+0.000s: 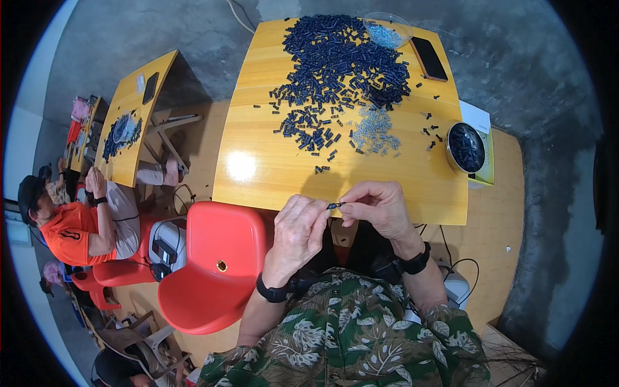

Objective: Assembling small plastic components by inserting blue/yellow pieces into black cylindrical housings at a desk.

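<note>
Between my hands, just over the near edge of the yellow table (pixel 271 184), is a small black plastic part (pixel 334 206). My left hand (pixel 298 227) pinches one end of it between thumb and fingers. The other end sits in the pinch of my right hand (pixel 377 208); whether a second small piece is there is too small to tell. Farther back lies a big heap of small black plastic parts (pixel 335 51), with looser ones spilling toward me. Beside them is a small pile of clear, pale pieces (pixel 375 132).
A clear bowl (pixel 388 31) of pale pieces and a phone (pixel 429 58) lie at the far right. A metal bowl (pixel 465 147) of black parts stands at the right edge. A red chair (pixel 216 264) is at my left. Another person (pixel 80 226) sits at a second table (pixel 138 97).
</note>
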`<action>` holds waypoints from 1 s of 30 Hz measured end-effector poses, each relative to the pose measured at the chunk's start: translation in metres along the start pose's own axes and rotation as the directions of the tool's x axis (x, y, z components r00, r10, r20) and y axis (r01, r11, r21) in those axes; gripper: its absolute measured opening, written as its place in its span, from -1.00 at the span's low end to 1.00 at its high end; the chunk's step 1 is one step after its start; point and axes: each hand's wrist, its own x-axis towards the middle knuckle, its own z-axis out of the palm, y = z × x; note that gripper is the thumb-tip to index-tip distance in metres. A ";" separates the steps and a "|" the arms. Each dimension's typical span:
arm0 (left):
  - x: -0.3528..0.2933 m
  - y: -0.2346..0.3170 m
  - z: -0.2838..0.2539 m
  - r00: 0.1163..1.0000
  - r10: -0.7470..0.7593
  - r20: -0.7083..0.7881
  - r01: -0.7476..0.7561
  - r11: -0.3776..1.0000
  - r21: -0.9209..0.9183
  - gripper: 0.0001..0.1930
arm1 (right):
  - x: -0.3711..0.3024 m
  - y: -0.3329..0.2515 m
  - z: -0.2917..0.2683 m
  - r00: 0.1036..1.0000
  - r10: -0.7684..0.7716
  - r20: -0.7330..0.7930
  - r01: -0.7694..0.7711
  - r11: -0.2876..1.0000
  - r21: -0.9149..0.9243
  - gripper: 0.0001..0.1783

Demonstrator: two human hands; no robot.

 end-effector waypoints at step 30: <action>0.004 0.003 0.004 0.998 0.056 -0.010 -0.056 0.998 0.027 -0.83 | 0.010 0.015 -0.012 0.962 0.182 0.206 -0.250 0.888 0.386 -0.90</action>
